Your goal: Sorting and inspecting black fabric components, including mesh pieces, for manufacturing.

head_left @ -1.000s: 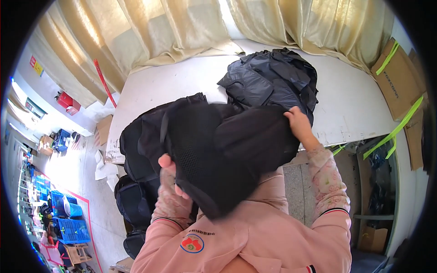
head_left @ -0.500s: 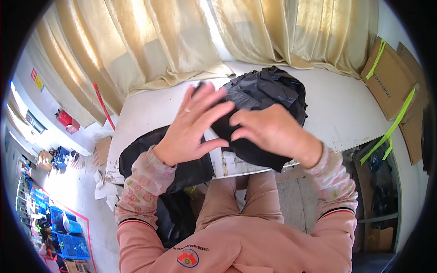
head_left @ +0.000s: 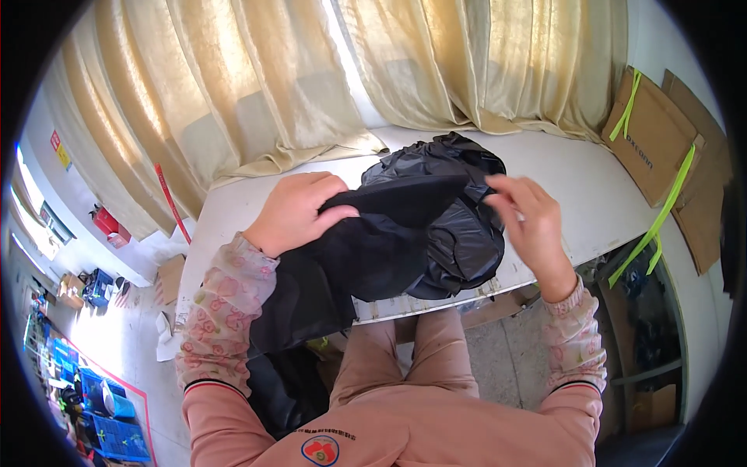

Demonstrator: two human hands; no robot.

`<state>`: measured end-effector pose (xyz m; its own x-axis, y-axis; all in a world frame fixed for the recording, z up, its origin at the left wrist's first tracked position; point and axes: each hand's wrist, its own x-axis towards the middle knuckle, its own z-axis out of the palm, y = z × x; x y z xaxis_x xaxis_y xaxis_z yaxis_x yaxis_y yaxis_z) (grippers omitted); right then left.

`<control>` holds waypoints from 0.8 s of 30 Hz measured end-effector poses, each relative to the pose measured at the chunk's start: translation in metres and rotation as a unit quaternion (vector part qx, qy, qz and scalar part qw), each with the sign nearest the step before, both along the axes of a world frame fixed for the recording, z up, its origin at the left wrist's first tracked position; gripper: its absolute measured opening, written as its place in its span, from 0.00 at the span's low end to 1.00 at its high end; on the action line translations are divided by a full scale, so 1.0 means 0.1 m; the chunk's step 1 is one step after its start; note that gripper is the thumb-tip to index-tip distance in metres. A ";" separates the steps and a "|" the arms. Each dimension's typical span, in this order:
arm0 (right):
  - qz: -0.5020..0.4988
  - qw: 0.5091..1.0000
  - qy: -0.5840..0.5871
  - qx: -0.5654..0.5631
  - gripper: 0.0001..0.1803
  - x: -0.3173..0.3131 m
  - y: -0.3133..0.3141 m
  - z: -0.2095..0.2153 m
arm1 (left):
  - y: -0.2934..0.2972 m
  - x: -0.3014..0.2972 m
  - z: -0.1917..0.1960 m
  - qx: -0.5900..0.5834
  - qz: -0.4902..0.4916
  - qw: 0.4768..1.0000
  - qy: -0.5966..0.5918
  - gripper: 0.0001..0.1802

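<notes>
The fingers [head_left: 331,204] of the left hand [head_left: 292,214] are partly buried in a fold of the black garment [head_left: 366,249], so the grip underneath cannot be made out. The lower part of that garment is lost behind the left sleeve [head_left: 226,303] and below the desk [head_left: 576,194] edge. The middle of the desk is covered by the black bag [head_left: 459,233], and its rear edge is hidden under the curtain [head_left: 311,93] hem. What the fingertips [head_left: 502,194] of the right hand [head_left: 529,218] pinch is too small to tell. The cardboard sheets [head_left: 661,148] are cut off by the dark rim at the right. The blue items [head_left: 109,420] on the floor at lower left are too small to be identified.
</notes>
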<state>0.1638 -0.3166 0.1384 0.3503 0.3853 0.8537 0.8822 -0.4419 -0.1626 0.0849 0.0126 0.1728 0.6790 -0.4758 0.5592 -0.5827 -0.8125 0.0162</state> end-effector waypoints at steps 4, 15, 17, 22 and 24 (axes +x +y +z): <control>0.080 0.986 -0.008 -0.147 0.31 -0.29 0.65 0.36 | -0.31 -0.01 0.03 0.030 -0.052 0.998 -0.030 0.14; 0.321 0.912 0.220 -0.129 0.15 -0.03 1.55 0.59 | 0.60 -0.36 -2.30 -0.636 0.076 0.643 0.420 0.12; 0.369 0.881 0.283 -0.091 0.20 -0.22 1.90 0.67 | 0.43 -0.53 -2.89 -0.711 0.022 0.555 0.432 0.16; 0.485 0.828 0.282 -0.011 0.20 -0.60 2.72 0.86 | 0.29 0.25 -2.64 -0.874 0.011 0.391 0.288 0.19; 0.512 0.809 0.285 0.044 0.23 -0.51 2.76 0.86 | 0.91 -0.80 -2.76 -0.920 -0.008 0.307 0.243 0.21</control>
